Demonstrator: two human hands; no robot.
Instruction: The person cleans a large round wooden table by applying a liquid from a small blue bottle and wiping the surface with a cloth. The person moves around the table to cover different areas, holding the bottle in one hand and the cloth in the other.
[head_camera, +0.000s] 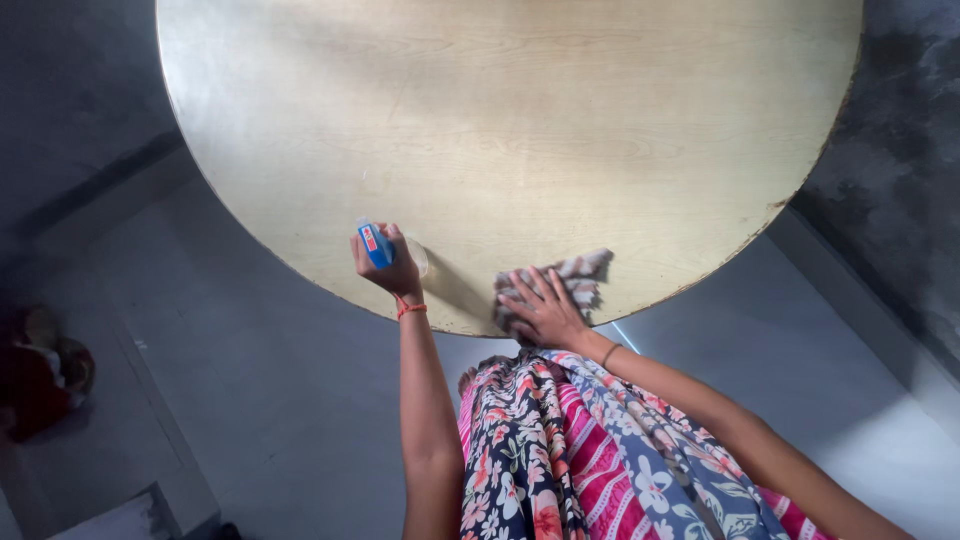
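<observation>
Here the left hand (388, 268) is clenched around a small spray bottle (376, 244) with a blue label, the fingers wrapped tight about its body, and holds it upright just above the near edge of a round wooden table (520, 120). A red thread band circles that wrist. To the right of it, a short way apart, the right hand (545, 308) lies flat with its fingers spread, pressing down on a striped cloth (580, 275) that rests on the tabletop close to the rim. The cloth bunches out from under the fingertips on the far side of the hand. The two hands do not touch each other. Below both hands, a floral garment (560, 450) in pink, black and blue hangs at the person's front. Off to the left of the left hand, well apart on the grey floor (250, 400), sits a dark red bundle (40, 375), too blurred to identify.
</observation>
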